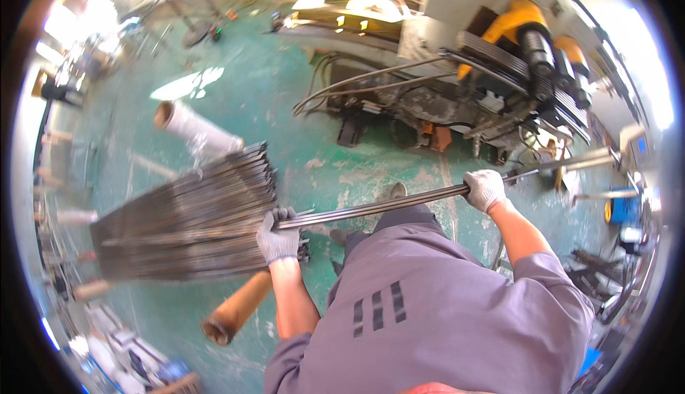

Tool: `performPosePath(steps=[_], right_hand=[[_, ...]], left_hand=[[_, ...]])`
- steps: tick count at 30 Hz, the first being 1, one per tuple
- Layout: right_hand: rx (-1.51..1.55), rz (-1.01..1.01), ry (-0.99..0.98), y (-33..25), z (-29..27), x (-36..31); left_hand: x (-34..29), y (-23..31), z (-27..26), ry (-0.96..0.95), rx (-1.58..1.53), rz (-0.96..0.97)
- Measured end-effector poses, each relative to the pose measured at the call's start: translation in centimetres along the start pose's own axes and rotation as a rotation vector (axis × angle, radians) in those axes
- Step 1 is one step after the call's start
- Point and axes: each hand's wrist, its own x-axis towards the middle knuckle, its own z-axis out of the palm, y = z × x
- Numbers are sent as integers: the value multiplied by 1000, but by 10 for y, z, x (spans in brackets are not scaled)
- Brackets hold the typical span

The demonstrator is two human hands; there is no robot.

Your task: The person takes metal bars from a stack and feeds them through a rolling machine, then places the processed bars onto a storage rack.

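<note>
A few long, thin metal bars [385, 207] run across in front of my body, rising slightly toward the right. My left hand [278, 237], in a light knitted glove, is closed around their left end. Farther along, my right hand [485, 188], gloved the same way, grips the bars near their other end. Beside my left hand lies a wide stack of long dark metal bars [185, 216], fanning in the view, with its uneven ends toward me. My left fingers hide part of those ends.
Under the stack, a brown cardboard tube [239, 308] and a film-wrapped tube [200, 131] stick out on the green floor [285, 308]. Ahead to the right stands a machine [442, 101] with yellow-and-black motors [521, 27]. A metal arm [585, 160] and a blue object [622, 210] are at far right.
</note>
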Motion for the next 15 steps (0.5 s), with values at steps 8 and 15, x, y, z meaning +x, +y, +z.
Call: performPosePath(steps=[8, 15], right_hand=[[73, 417, 205, 184, 37, -75], [2936, 571, 586, 195, 68, -57]], left_hand=[[-42, 8, 173, -280, 208, 258], [-45, -154, 291, -483, 362, 176]])
